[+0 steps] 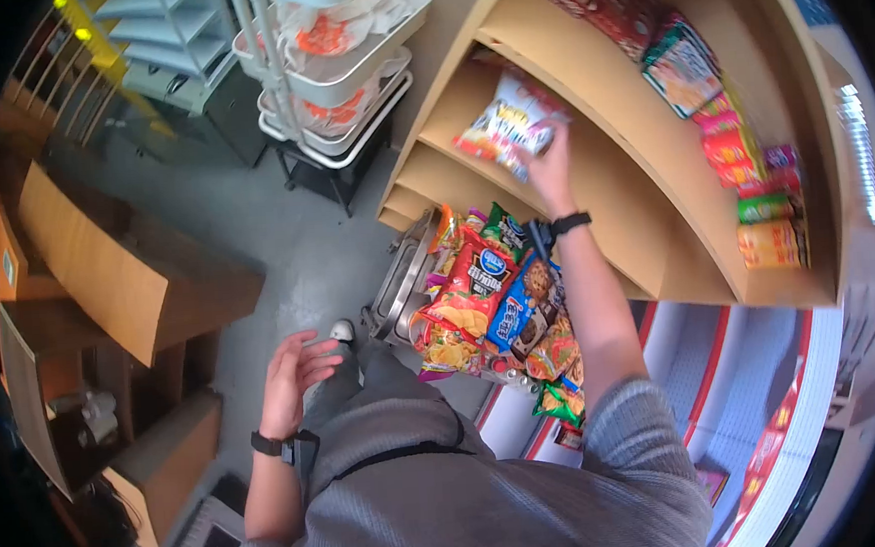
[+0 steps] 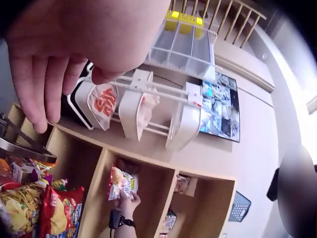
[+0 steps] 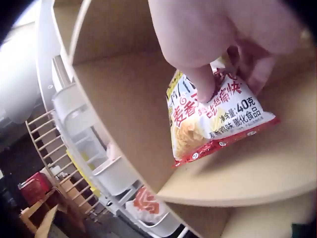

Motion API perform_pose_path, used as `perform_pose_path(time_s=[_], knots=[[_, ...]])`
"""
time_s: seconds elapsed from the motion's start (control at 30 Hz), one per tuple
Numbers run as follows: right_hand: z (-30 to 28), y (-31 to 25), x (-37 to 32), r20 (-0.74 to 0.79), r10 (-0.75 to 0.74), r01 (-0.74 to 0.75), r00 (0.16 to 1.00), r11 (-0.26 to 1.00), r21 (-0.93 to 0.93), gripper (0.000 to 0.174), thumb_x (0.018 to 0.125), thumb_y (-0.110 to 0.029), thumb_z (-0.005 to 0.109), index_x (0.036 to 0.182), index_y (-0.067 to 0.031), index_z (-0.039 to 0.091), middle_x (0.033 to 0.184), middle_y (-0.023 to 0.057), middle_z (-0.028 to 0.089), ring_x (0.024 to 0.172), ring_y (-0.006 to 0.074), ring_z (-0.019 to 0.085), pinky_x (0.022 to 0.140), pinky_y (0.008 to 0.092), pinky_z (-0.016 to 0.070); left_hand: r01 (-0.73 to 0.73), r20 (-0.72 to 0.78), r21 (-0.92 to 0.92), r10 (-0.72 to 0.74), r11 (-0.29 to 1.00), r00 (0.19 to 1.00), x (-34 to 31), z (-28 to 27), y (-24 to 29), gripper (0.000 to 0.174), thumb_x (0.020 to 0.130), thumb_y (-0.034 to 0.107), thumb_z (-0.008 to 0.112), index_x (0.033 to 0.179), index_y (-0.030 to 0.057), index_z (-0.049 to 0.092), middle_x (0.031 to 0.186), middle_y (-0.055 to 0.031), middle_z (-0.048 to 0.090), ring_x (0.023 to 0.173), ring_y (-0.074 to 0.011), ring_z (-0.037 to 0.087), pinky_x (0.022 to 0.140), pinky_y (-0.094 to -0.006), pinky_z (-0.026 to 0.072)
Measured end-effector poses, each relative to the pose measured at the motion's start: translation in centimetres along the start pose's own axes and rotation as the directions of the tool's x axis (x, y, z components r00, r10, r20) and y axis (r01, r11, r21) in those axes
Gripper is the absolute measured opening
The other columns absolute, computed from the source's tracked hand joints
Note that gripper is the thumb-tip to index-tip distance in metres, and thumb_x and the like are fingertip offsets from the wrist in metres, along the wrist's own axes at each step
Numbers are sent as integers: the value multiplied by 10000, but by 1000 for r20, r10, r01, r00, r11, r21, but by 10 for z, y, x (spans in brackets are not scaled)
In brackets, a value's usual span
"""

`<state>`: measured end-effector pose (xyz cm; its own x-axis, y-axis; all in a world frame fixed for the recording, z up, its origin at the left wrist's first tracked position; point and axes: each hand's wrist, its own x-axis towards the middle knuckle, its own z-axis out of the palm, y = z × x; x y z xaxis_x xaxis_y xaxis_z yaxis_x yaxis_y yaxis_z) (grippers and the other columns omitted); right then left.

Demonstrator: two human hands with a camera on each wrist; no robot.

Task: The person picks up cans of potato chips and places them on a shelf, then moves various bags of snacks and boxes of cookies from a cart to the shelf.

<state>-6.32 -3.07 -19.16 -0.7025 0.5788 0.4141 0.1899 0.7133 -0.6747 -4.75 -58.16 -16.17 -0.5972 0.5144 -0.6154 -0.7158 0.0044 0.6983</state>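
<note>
My right hand (image 1: pixel 551 166) grips a white snack bag (image 1: pixel 510 117) with red and yellow print, thumb pressed on its front. In the right wrist view, this bag (image 3: pixel 210 116) is inside a curved wooden shelf compartment, its red-edged end close over the board (image 3: pixel 257 163). My left hand (image 1: pixel 289 383) is held out at my side, fingers loosely extended and holding nothing. Between me and the shelf, a metal-railed cart (image 1: pixel 410 290) is heaped with snack bags, among them a red chip bag (image 1: pixel 476 286) and a blue cookie bag (image 1: pixel 520 314).
An upper tier of the wooden shelf carries several snack packs (image 1: pixel 683 68). Beyond the cart stands a white tiered trolley (image 1: pixel 345 79) with plastic bags. Brown wooden furniture (image 1: pixel 106 264) is at the left, red-edged white shelves (image 1: pixel 734 376) at the right.
</note>
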Motion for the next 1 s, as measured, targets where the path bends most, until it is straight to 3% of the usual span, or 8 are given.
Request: perform_pose_path(time_s=[0.17,0.37,0.43,0.63,0.73,0.83,0.9,1.0], knots=[[61,74,92,-44,-12,7,999,994,-109,763,780,-47,866,1435,6,477,1344,243,627,1268,425,596,1104,450,457,44,-224,-99,-65,994,972,-23,-8,-44,391,1140,318,409,1321,-3,542,1256,-222,711,1072,-275,738,919,-336,578],[103,114,142,102,26,-8,994,984,-176,745,828,-15,831,1410,23,368,1302,192,523,1283,360,522,1114,439,426,64,-370,-158,-119,985,921,-27,-2,-53,344,1113,246,395,1290,-1,556,1229,-207,716,1072,-269,729,911,-342,573],[105,109,139,134,106,-109,985,994,15,774,837,-25,824,1448,23,351,1333,218,526,1308,375,512,1120,451,427,56,-403,-164,-118,985,908,-23,2,-49,331,1106,224,394,1283,-1,560,1229,-206,715,1063,-266,729,912,-343,570],[92,69,126,87,173,-154,981,970,-188,742,863,-119,833,1453,22,406,1397,257,511,1331,385,510,1123,473,430,47,-367,-161,-104,986,924,-12,11,-39,325,1106,221,400,1274,-7,559,1214,-206,719,1052,-267,730,918,-349,570],[91,62,117,-6,7,-8,1000,975,-221,624,869,-152,824,1374,66,529,1247,282,700,1187,432,677,1033,456,525,24,-348,-123,-66,992,935,-10,11,-39,353,1125,284,418,1264,-1,571,1194,-197,717,1036,-269,735,895,-352,588],[87,69,108,123,125,-148,984,968,204,734,867,-159,811,1451,73,433,1330,292,650,1258,422,638,1068,456,507,24,-307,-114,-58,993,950,-9,6,-41,346,1125,283,427,1260,1,575,1187,-193,718,1034,-265,734,895,-351,586],[92,95,105,87,45,-34,995,992,-119,838,863,-155,802,1514,71,325,1449,307,550,1352,404,571,1106,456,481,29,-311,-98,-58,995,949,-10,8,-39,343,1124,283,432,1260,3,576,1186,-191,719,1034,-263,733,896,-352,586],[82,99,92,-35,-97,87,995,970,-229,868,883,-177,793,1569,-12,288,1478,288,472,1343,410,531,1133,465,454,41,-294,-91,-66,995,953,-14,7,-39,341,1122,285,437,1262,8,578,1187,-182,721,1037,-258,732,896,-350,585]])
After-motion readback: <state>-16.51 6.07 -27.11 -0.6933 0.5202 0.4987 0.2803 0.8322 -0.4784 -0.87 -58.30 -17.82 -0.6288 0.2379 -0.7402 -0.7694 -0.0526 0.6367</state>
